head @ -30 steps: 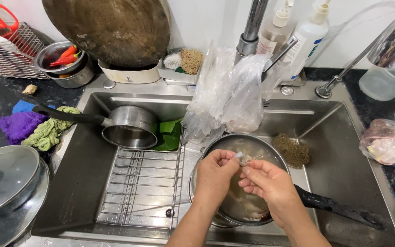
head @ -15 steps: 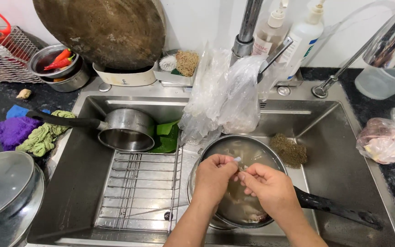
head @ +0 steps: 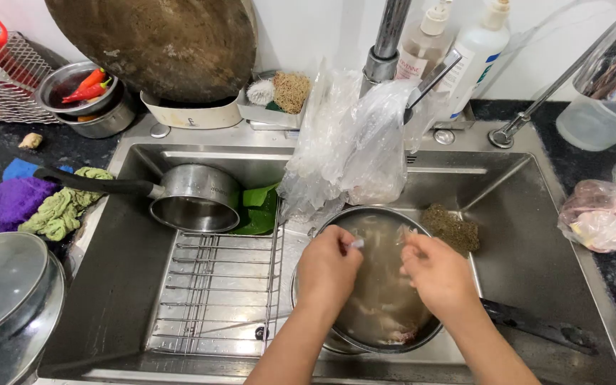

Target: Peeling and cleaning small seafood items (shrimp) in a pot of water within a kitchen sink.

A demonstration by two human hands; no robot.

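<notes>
Both hands low in centre frame, forearms entering from the bottom edge.
Left hand (head: 328,269) curled, fingertips pinched together; right hand (head: 440,274) likewise curled and pinched, just beside, knuckles up.

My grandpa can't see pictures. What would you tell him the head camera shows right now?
Two bare hands, the left hand and right hand, each pinch a small pale scrap over a pan of cloudy water in a steel sink. Clear plastic bags hang from the tap above, and a small saucepan lies tipped beside a wire rack.
</notes>
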